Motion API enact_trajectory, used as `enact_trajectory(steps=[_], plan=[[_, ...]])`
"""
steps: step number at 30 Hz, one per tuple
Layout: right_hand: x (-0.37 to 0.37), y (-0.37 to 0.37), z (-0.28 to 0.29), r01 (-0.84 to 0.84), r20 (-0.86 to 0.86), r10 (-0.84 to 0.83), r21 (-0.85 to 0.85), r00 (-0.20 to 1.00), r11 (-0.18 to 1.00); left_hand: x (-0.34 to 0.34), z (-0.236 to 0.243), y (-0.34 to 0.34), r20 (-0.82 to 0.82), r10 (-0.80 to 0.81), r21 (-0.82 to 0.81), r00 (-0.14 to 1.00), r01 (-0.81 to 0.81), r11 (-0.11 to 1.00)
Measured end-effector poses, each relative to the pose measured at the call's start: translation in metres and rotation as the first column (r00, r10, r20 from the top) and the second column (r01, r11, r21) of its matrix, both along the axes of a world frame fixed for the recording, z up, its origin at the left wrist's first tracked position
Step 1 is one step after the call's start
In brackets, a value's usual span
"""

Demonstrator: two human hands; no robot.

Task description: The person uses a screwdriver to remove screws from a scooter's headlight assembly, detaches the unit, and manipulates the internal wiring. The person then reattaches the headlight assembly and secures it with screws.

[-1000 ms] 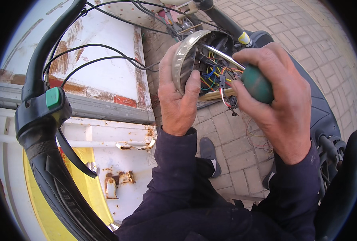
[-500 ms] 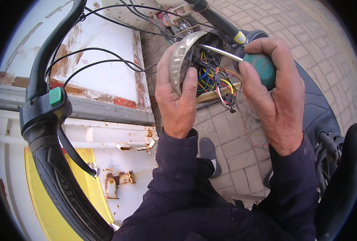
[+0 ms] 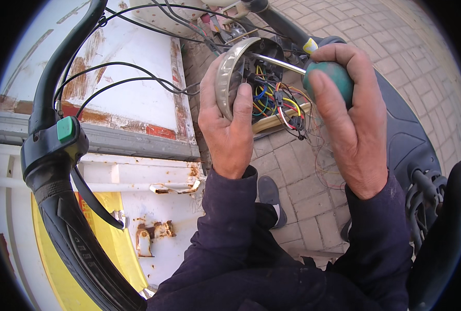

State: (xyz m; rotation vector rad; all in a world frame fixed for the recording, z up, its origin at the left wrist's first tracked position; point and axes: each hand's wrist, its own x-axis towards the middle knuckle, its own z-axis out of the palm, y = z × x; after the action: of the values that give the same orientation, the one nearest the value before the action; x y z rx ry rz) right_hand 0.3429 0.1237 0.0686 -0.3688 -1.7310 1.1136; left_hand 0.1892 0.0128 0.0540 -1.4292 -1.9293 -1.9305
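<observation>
In my left hand is a round lamp, probably a headlight, with a ribbed clear rim and a black housing. The fingers wrap its outer side and the thumb presses near the open back. A screwdriver with a stubby, rounded green handle is gripped by my right hand. Its metal shaft points left into the black housing; the lamp's inside hides what the tip touches. Just beneath the shaft hangs a tangle of coloured wires with black connectors.
A black handlebar with a green button and brake lever curves along the left. Behind it stand rusty white metal panels with black cables across them. At right is a dark vehicle body; brick paving lies below.
The lamp and screwdriver have shifted slightly left and up with my hands. Both grips stay the same. The handlebar appears a little farther left.
</observation>
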Motion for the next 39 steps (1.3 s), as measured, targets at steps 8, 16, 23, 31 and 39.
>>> enact_trajectory(steps=[8, 16, 23, 31, 39], plan=[[0.004, 0.004, 0.001, 0.004, 0.007, -0.004, -0.064, 1.000, 0.998, 0.008, 0.002, 0.002, 0.069, 0.003, -0.004, 0.998, -0.003, 1.000], [-0.004, 0.008, 0.005, 0.096, -0.086, -0.074, 0.289, 0.994, 0.953, 0.003, 0.000, 0.007, 0.065, -0.012, 0.014, 0.998, 0.012, 1.000], [0.001, 0.001, 0.003, -0.006, -0.077, -0.016, -0.273, 0.997, 0.962, 0.005, -0.002, 0.009, 0.033, -0.025, 0.029, 0.999, 0.024, 0.999], [-0.003, 0.003, 0.000, -0.020, -0.115, 0.003, -0.145, 0.993, 0.989, 0.002, -0.003, 0.008, 0.019, -0.044, 0.036, 0.999, 0.043, 0.998], [-0.006, 0.000, -0.001, 0.110, -0.049, -0.106, 0.097, 0.993, 0.989, 0.003, -0.001, 0.005, 0.030, -0.015, 0.011, 0.999, 0.015, 1.000]])
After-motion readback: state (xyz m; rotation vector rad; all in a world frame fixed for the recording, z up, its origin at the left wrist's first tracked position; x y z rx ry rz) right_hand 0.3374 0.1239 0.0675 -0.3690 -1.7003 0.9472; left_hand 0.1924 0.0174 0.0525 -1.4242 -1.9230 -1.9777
